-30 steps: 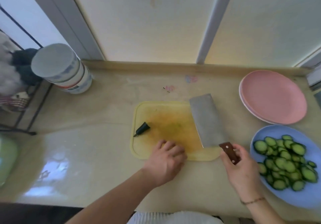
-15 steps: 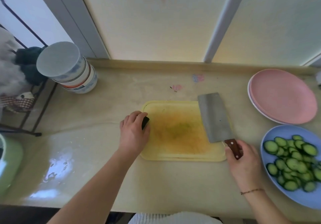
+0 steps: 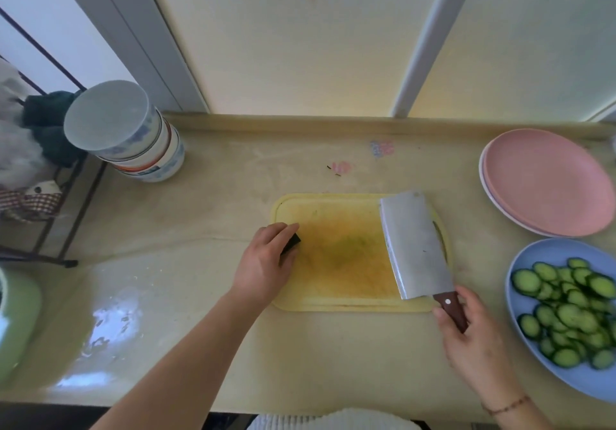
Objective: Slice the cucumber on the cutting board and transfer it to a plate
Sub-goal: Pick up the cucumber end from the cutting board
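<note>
A yellow cutting board (image 3: 343, 301) lies on the counter, stained orange and green in its middle. At its left edge my left hand (image 3: 263, 263) pinches the dark cucumber end (image 3: 292, 241), mostly hidden under my fingers. A cleaver (image 3: 411, 243) lies flat on the board's right side. My right hand (image 3: 473, 336) holds its brown wooden handle (image 3: 451, 309) just off the board's front right corner. Several cucumber slices (image 3: 570, 309) are piled on a blue plate (image 3: 530, 296) at the right.
Stacked pink plates (image 3: 543, 179) sit at the back right. A stack of bowls (image 3: 126, 133) stands at the back left beside a black wire rack (image 3: 50, 223). A green container (image 3: 16, 323) is at the left edge. Water shines on the front left counter.
My left hand moved from the board's front edge to its left edge and took hold of the cucumber end. The cleaver and my right hand stayed nearly where they were.
</note>
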The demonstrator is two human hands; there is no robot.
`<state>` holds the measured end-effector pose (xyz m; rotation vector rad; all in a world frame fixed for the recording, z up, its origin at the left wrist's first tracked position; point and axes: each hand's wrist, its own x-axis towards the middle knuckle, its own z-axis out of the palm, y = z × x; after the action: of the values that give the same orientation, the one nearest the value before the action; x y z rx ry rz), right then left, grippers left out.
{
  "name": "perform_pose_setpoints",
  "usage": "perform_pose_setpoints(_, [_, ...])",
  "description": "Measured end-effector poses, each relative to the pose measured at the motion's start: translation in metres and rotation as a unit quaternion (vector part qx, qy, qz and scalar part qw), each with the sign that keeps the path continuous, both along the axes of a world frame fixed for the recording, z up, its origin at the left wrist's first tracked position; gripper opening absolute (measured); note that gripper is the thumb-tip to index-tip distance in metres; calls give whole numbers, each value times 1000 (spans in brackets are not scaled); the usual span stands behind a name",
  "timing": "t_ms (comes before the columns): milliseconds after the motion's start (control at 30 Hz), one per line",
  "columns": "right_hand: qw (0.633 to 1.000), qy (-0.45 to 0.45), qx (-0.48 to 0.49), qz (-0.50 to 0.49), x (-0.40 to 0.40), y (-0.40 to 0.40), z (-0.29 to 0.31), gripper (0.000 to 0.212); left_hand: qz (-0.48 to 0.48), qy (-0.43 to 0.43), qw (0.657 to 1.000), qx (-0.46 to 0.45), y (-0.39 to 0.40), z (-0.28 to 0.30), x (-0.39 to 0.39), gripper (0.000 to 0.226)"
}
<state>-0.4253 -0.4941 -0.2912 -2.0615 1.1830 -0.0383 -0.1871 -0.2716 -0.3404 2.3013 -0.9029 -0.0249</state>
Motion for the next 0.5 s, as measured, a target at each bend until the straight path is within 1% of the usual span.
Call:
perform_pose_setpoints(267, [998,-38,-3,47,25,34,-3,50,17,-21,999,-27,-2,-14,2,39])
perform_pose_setpoints(500, [993,-62,34,92,49,58,-13,53,33,-11,998,-48,-1,-16,1,42])
